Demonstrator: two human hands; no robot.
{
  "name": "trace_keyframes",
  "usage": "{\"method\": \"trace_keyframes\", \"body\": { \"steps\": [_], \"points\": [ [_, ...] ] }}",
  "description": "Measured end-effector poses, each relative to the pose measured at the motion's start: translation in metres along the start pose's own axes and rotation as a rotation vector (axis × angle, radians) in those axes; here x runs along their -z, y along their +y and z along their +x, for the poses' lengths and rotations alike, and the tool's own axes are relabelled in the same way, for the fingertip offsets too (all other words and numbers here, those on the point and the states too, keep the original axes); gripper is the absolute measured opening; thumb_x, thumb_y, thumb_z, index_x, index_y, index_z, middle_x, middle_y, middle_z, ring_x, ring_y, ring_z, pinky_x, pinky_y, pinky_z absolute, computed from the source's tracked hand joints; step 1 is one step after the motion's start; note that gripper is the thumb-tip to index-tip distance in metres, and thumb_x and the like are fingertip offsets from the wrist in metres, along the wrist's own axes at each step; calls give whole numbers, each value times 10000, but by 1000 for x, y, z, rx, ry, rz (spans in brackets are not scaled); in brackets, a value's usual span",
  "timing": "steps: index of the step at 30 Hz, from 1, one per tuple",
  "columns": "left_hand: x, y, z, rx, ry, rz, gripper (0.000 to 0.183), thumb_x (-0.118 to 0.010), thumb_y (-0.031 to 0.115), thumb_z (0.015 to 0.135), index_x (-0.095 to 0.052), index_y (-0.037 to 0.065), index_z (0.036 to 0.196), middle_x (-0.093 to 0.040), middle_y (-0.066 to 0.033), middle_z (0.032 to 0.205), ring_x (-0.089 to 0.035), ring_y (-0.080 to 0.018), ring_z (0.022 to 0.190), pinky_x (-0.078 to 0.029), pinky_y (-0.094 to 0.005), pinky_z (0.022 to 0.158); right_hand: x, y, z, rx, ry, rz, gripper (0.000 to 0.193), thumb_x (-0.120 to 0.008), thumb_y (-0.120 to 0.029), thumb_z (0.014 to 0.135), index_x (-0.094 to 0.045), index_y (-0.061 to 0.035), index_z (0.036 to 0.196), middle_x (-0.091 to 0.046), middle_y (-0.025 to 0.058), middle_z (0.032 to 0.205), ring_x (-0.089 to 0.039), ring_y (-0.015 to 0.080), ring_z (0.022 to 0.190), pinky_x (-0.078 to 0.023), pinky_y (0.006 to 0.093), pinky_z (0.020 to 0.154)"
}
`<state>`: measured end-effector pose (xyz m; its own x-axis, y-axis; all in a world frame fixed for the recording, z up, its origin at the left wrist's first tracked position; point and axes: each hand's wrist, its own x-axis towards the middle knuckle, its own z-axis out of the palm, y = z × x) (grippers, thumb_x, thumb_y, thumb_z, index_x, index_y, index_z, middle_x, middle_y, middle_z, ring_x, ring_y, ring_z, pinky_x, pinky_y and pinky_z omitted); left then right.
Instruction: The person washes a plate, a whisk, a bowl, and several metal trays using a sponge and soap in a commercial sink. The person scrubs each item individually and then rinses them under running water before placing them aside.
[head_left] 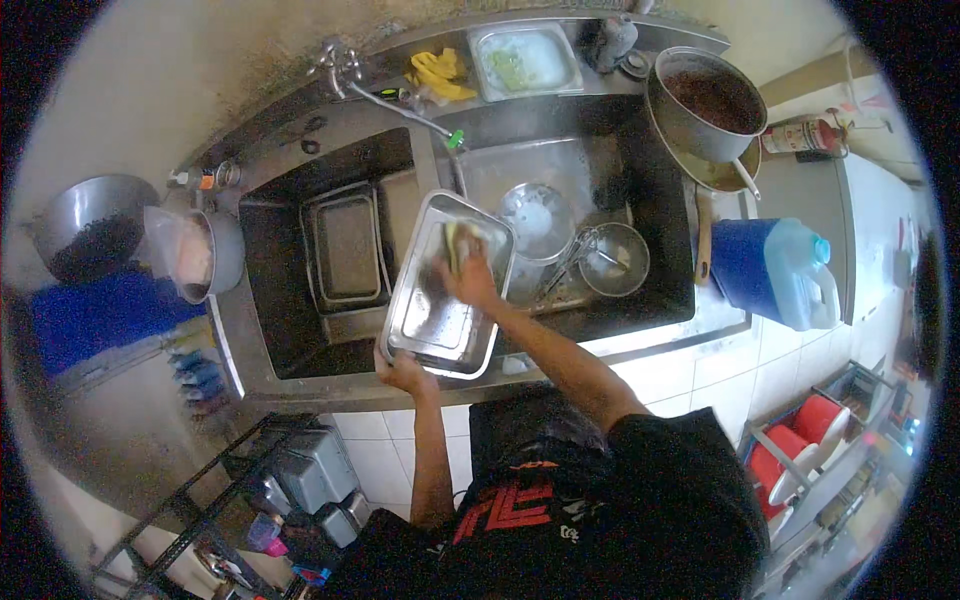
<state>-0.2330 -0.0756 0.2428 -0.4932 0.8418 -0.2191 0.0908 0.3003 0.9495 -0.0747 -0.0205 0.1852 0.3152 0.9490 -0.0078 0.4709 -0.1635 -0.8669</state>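
Observation:
A rectangular stainless steel tray (428, 318) is tilted over the divider between the two sink basins. My left hand (405, 373) is closed on its near left edge. Inside it, my right hand (472, 280) presses a yellow-green sponge (456, 240) against the metal near the far end. Just right of the tray, in the right basin, are a round metal bowl (548, 246), a whisk (566, 268) and a second metal bowl (616, 284). Water runs from the faucet hose (420, 122) behind the tray.
Nested metal trays (322, 290) lie in the left basin. Along the back are a yellow cloth (440, 74) and a soapy tray (497, 93). A stained pot (695, 135) and a blue jug (790, 275) stand right; another pot (228, 255) and a large bowl (110, 190) stand left.

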Motion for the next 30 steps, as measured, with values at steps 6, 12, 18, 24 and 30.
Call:
{"method": "trace_keyframes", "body": {
  "steps": [6, 12, 18, 24, 30],
  "points": [
    [3, -12, 11, 34, 155, -152, 408, -434, -40, 698, -508, -62, 1099, -567, -155, 923, -555, -218, 847, -450, -280, 679, -13, -23, -18, 312, -184, 145, 491, -552, -243, 798, -435, 20, 1197, -278, 252, 1343, -275, 455, 1208, -251, 485, 1015],
    [-18, 5, -3, 74, 414, -104, 325, -424, -31, 714, -490, -52, 1032, -518, -120, 927, -511, -184, 734, -426, -280, 616, -40, 21, 51, 22, 115, -53, 514, -499, -85, 733, -416, 33, 1226, -253, 294, 1341, -275, 433, 1233, -226, 471, 1043],
    [16, -6, 12, 58, 89, -41, 333, -456, -41, 688, -547, -33, 1009, -564, -88, 859, -529, -179, 727, -433, -283, 631, -15, 19, 12, -28, 346, -102, 329, -452, 22, 715, -508, 13, 1039, -476, 231, 1066, -445, 386, 989, -383, 402, 880],
    [-23, 29, -1, -58, -102, -39, 420, -431, -47, 589, -559, -56, 988, -575, -111, 961, -556, -214, 854, -446, -301, 772, -22, -6, -56, 190, 71, -7, 389, -545, -25, 727, -522, -49, 1114, -461, 205, 1106, -441, 366, 1035, -363, 433, 922],
    [-35, 8, 5, 93, -162, -274, 248, -443, 37, 698, -539, 20, 926, -531, -59, 815, -516, -168, 729, -438, -277, 661, -32, 35, 3, -22, 311, 337, 364, -591, -82, 726, -537, -31, 1083, -481, 203, 1080, -421, 390, 1054, -325, 427, 958]
  ]
}}
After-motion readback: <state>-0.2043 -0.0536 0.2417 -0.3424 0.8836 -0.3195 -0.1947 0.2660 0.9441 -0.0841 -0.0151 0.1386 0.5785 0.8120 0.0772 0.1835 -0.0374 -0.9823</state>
